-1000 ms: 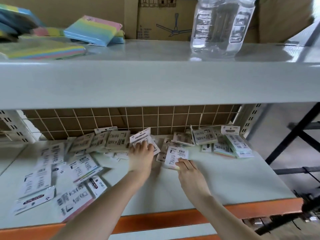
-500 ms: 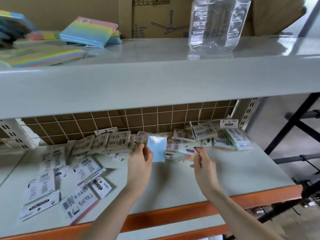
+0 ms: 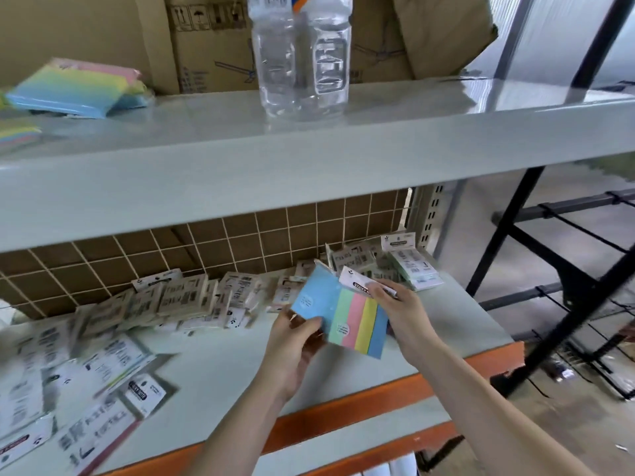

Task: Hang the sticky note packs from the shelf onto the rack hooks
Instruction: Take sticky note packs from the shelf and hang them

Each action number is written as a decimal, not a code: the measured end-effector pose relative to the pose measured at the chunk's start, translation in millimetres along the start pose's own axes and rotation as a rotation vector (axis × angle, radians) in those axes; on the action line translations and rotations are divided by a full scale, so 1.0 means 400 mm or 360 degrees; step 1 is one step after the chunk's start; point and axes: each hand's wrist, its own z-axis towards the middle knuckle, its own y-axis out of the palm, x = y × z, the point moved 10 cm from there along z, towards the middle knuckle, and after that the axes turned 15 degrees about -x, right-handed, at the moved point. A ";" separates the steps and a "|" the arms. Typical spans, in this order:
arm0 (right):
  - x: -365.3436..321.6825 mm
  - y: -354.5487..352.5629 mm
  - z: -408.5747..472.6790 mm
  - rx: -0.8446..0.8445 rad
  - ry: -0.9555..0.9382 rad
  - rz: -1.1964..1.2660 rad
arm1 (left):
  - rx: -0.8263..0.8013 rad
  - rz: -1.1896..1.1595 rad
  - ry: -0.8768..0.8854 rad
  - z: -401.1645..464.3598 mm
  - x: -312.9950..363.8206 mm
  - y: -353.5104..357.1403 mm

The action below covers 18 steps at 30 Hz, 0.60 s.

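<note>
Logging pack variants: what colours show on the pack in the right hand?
Stripes of green, pink, yellow and blue on the striped pack, with a white header; head view.

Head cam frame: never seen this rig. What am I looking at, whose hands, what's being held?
There is no robot here: a person wears one wide-angle camera on the head, looking forward and down, so the two bare arms reaching in are theirs. The left hand grips a plain blue sticky note pack. The right hand pinches the white header card of a striped pack in green, pink, yellow and blue. Both packs are held above the lower shelf, where many more packs lie along the wire grid at the back and to the left. On the upper shelf stand a clear plastic bottle and some rainbow pads, with cardboard boxes behind. The black wire rack is on the right.
</note>
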 end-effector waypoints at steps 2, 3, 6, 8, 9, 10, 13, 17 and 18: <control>-0.009 -0.035 -0.015 0.0032 -0.0024 0.0044 | -0.0083 0.0028 -0.0055 0.009 -0.023 0.070; -0.019 -0.059 -0.026 0.0070 -0.0058 0.0050 | -0.0118 0.0043 -0.0074 0.012 -0.034 0.106; -0.049 -0.134 -0.063 0.0160 -0.0147 0.0063 | -0.0177 0.0051 -0.0125 0.012 -0.077 0.202; -0.057 -0.187 -0.095 0.0179 -0.0122 0.0067 | -0.0242 0.0100 -0.0133 0.008 -0.107 0.270; -0.056 -0.216 -0.111 0.0176 -0.0091 0.0072 | -0.0269 0.0129 -0.0128 0.004 -0.121 0.305; -0.054 -0.245 -0.126 0.0160 -0.0058 0.0082 | -0.0289 0.0147 -0.0120 0.000 -0.135 0.338; -0.049 -0.332 -0.182 0.0063 0.0084 0.0031 | -0.0360 0.0281 -0.0120 -0.015 -0.175 0.441; -0.103 -0.446 -0.257 0.0001 -0.0069 -0.0078 | -0.0540 0.0492 -0.0213 -0.025 -0.226 0.562; -0.123 -0.477 -0.281 0.0001 -0.0129 -0.0124 | -0.0597 0.0477 -0.0242 -0.026 -0.238 0.601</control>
